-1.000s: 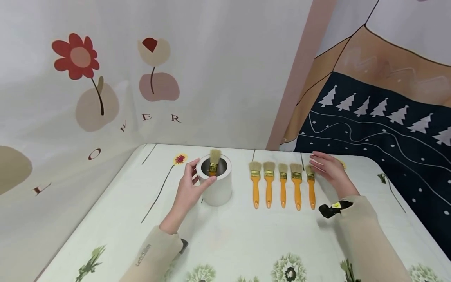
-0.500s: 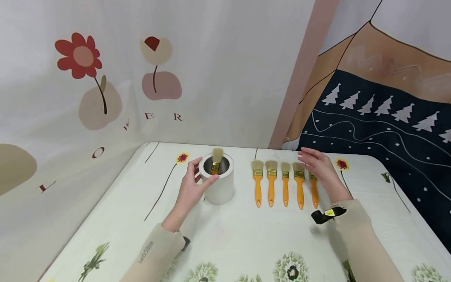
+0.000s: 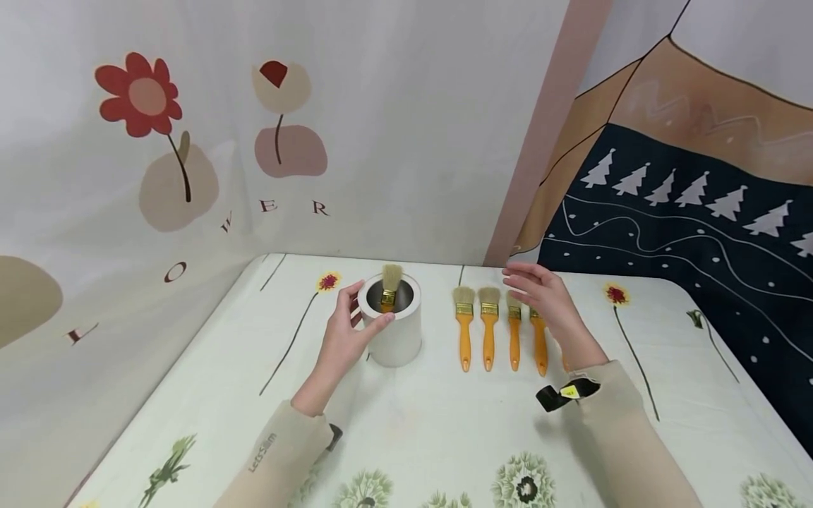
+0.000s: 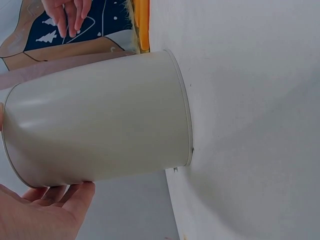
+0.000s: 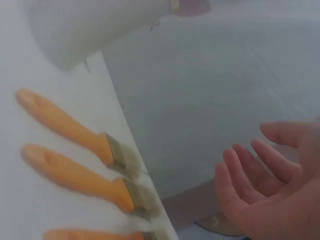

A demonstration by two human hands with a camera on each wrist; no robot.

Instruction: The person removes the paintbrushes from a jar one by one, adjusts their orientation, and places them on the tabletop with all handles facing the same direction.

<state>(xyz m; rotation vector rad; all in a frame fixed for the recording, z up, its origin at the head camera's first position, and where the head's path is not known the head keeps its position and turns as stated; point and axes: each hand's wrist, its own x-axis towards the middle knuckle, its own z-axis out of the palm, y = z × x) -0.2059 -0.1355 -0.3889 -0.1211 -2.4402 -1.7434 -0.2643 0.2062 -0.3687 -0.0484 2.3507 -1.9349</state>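
A white can (image 3: 395, 342) with a hollow metal-lined inside stands upright on the table. My left hand (image 3: 346, 347) grips it, the thumb at the rim and the fingers round its left side. In the left wrist view the can (image 4: 100, 120) fills the middle, with my fingers (image 4: 75, 200) against its wall. A paintbrush (image 3: 392, 278) stands in the can, bristles up. My right hand (image 3: 547, 302) hovers over the bristle ends of the right-hand brushes, fingers loosely bent and holding nothing. Below it lies a thick brush (image 3: 540, 349); the rightmost brush is mostly hidden.
Several orange-handled paintbrushes lie in a row, bristles away from me, the leftmost brush (image 3: 466, 339) a little right of the can. The white table cover (image 3: 406, 430) bears printed flowers. Hanging cloth (image 3: 406, 141) closes off the back and left.
My right hand has moved left along the row, from beside the rightmost brush to above the middle ones. The left hand and the can look unchanged.
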